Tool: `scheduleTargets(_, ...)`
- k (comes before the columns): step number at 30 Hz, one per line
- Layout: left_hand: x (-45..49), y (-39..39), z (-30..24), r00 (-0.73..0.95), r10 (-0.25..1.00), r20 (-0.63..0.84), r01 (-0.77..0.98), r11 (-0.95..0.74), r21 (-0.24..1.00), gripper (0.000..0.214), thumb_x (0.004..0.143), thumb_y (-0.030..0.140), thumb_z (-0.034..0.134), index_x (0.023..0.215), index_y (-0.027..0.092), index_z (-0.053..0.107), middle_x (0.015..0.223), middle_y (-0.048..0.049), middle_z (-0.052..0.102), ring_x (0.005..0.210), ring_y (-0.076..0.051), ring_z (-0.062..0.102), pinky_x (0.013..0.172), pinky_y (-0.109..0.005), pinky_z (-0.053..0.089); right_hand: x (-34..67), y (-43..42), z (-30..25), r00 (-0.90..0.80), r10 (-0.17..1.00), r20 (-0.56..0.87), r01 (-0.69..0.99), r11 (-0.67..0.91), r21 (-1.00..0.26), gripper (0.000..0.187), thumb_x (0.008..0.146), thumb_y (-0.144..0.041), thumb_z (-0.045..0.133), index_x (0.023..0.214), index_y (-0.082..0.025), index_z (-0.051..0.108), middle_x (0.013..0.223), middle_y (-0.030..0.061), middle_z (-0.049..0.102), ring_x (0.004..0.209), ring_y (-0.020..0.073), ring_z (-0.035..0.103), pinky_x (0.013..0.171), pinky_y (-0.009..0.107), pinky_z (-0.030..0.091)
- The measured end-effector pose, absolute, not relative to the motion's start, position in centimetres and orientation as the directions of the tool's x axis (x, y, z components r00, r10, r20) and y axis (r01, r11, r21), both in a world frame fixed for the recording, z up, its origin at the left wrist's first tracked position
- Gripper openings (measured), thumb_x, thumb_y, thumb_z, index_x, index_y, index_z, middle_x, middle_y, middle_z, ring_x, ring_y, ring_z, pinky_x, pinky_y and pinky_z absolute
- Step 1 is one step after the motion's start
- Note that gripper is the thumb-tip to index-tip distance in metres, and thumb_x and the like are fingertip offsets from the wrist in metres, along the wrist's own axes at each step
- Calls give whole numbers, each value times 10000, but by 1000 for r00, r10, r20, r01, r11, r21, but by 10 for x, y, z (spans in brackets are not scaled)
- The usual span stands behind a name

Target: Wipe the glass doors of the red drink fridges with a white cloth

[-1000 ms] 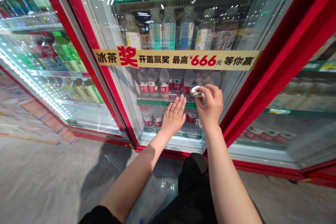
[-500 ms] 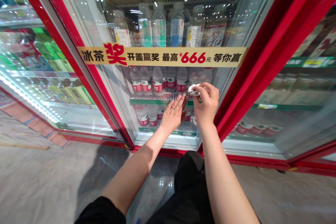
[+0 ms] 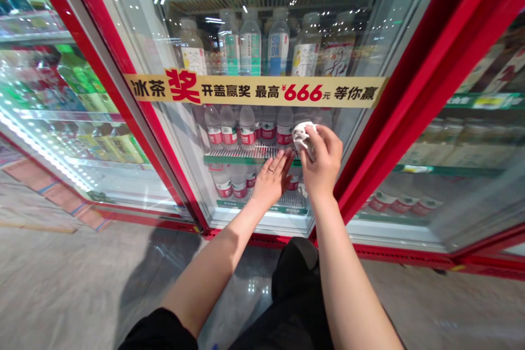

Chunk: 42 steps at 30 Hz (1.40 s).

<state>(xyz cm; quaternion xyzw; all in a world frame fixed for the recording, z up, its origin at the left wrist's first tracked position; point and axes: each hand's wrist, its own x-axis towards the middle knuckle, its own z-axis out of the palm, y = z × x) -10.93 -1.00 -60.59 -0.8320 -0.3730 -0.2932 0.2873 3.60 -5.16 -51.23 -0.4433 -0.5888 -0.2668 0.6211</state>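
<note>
My left hand lies flat against the glass door of a drinks fridge, its fingers stretched out and a ring on one of them. Close by on the right, my right hand pinches a crumpled white tissue at the glass. Behind the pane, water bottles with red and white labels line the lower shelves. A yellow banner strip with printed characters runs across the door above both hands.
Red door frames stand on either side. Another fridge with green bottles is at the left, and more shelves show at the right. Grey floor tiles and my bent knee are below.
The tissue in my right hand has shifted slightly upward and shows more of its surface. My left hand keeps its place on the glass. The view has moved slightly.
</note>
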Motion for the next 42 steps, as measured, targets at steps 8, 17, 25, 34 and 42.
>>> scheduleTargets(8,-109,-11,-605,546,436,715,797,-532,-284,871,1058,242,492,1758,131,-14,1818,-90,260,1704,-209,274,1419,-355,159,60,-43,-517,371,45,928,910,185,-372,229,986,-183,625,1131,-250,789,1146,95,752,1079,275,657,1005,515,570)
scheduleTargets(17,-112,-13,-602,565,455,688,792,-531,-300,812,1083,258,461,1761,124,34,1820,-82,265,1700,-200,283,1411,-342,180,41,-45,-503,273,108,956,903,315,-293,323,1073,-195,550,1174,-317,831,1220,68,764,1117,230,704,975,454,634)
scheduleTargets(25,-110,-11,-605,544,418,728,794,-536,-286,845,1086,280,475,1758,123,-13,1811,-101,282,1702,-195,272,1424,-357,119,58,-45,-520,330,25,944,911,253,-325,302,1091,-265,562,1113,-299,862,1161,80,792,1057,237,731,930,448,654)
scheduleTargets(34,-109,-8,-609,536,411,738,798,-531,-284,900,1074,298,533,1756,136,-31,1816,-89,269,1723,-190,201,1426,-350,120,54,-42,-506,290,31,956,919,270,-287,383,1101,-222,495,1307,-321,801,1367,89,745,1267,254,672,1098,497,606)
scheduleTargets(42,-109,-8,-610,527,447,723,793,-564,-230,923,1048,272,564,1763,152,-5,1817,-93,257,1724,-215,194,1433,-372,116,47,-42,-524,268,223,937,905,276,-324,397,1109,-209,482,1306,-341,800,1402,110,733,1347,282,648,1169,580,560)
